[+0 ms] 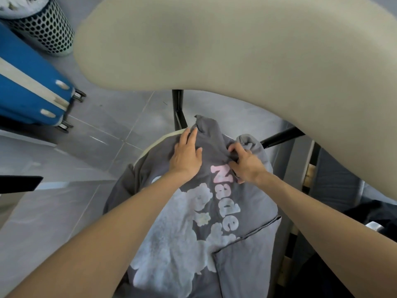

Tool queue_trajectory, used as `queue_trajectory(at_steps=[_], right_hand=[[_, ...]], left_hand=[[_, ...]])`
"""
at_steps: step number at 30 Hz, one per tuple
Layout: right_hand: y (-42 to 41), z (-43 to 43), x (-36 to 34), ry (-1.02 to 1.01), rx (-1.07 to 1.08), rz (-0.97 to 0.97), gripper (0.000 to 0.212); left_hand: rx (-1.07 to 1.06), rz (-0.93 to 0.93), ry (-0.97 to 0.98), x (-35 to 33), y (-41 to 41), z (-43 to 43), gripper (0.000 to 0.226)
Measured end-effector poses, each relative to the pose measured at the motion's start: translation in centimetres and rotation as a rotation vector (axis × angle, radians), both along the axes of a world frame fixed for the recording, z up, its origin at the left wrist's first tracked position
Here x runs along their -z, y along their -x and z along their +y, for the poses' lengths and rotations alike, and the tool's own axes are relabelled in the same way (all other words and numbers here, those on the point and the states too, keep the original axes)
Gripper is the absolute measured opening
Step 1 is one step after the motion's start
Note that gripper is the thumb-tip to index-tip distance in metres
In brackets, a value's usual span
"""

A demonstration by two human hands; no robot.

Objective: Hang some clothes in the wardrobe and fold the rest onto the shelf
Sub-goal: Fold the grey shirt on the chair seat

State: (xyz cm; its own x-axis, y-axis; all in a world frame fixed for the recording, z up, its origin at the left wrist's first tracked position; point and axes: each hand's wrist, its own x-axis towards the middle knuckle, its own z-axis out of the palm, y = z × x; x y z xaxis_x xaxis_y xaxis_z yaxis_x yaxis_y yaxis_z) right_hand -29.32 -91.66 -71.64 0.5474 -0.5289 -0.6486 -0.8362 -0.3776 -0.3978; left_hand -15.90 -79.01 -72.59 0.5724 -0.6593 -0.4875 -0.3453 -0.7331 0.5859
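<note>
Now the grey hoodie (pixel 193 222) lies flat on the chair seat (pixel 150 147), its long axis running from 6 to 12 o'clock, hood end toward 12. The left hand (pixel 187 155) presses it with straight, slightly spread fingers, and the right hand (pixel 247 164) pinches a fold at 1 o'clock.

Grey tiled floor (pixel 120 117) below me; beige chair back (pixel 236 50) far, black legs (pixel 177 108); blue suitcase (pixel 32 87) left, perforated bin (pixel 46 29) far left.

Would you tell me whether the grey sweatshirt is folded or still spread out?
Mostly spread out: the grey sweatshirt lies print-up, with one sleeve laid across it. The left hand presses it; the right hand pinches fabric.
</note>
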Motion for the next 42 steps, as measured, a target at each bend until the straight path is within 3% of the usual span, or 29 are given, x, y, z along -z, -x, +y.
queue_trajectory(at_steps=[4, 9, 12, 15, 19, 22, 25, 27, 29, 33, 34, 37, 41, 42], right_hand=[[2.7, 2.0, -0.2, 0.120, -0.170, -0.089, 0.021], [5.6, 3.6, -0.1, 0.188, -0.262, -0.087, 0.031], [5.6, 3.4, -0.2, 0.271, -0.326, -0.091, 0.035], [5.2, 3.2, -0.8, 0.318, -0.350, -0.072, 0.037], [4.1, 3.0, -1.5, 0.447, -0.263, -0.178, 0.025], [2.4, 2.8, -1.6, 0.377, -0.184, -0.276, 0.028], [0.4, 2.4, -1.5, 0.237, -0.105, -0.171, 0.040], [-0.4, 2.0, -1.2, 0.274, -0.204, -0.029, 0.049], [-0.7, 1.8, -1.2, 0.346, -0.397, 0.111, 0.052], [-0.3, 2.3, -1.5, 0.334, -0.542, 0.240, 0.030], [0.0, 2.5, -1.7, 0.307, -0.544, 0.237, 0.027], [0.7, 2.5, -2.7, 0.308, -0.606, 0.137, 0.023], [1.4, 1.4, -4.9, 0.420, -0.420, -0.331, 0.010], [1.6, 1.0, -5.7, 0.454, -0.368, -0.439, 0.010]], left_hand=[[-0.179, 0.096, 0.052, 0.3, -0.8, -0.8, 0.058], [-0.032, 0.117, -0.003, 0.0, -0.2, -1.1, 0.072], [-0.004, 0.049, 0.012, 0.5, 0.7, -0.9, 0.048], [-0.110, 0.055, 0.082, 0.6, 0.8, -0.4, 0.020], [-0.184, 0.225, 0.132, 0.3, 0.6, 1.5, 0.022], [-0.237, 0.336, 0.158, 0.0, 0.6, 3.4, 0.029], [-0.268, 0.298, 0.170, -0.2, 1.1, 4.9, 0.022], [-0.294, 0.272, 0.147, -0.4, 1.6, 5.7, 0.008], [-0.293, 0.330, 0.069, -0.5, 1.9, 6.1, 0.015], [-0.273, 0.419, -0.208, -2.2, 2.3, 6.0, 0.084], [-0.294, 0.380, -0.213, -2.3, 2.5, 6.0, 0.084], [-0.441, 0.242, -0.009, -2.4, 3.0, 6.2, 0.052], [-0.586, 0.251, 0.266, -3.9, 2.4, 5.6, 0.017], [-0.596, 0.233, 0.318, -4.4, 2.1, 5.3, 0.017]])
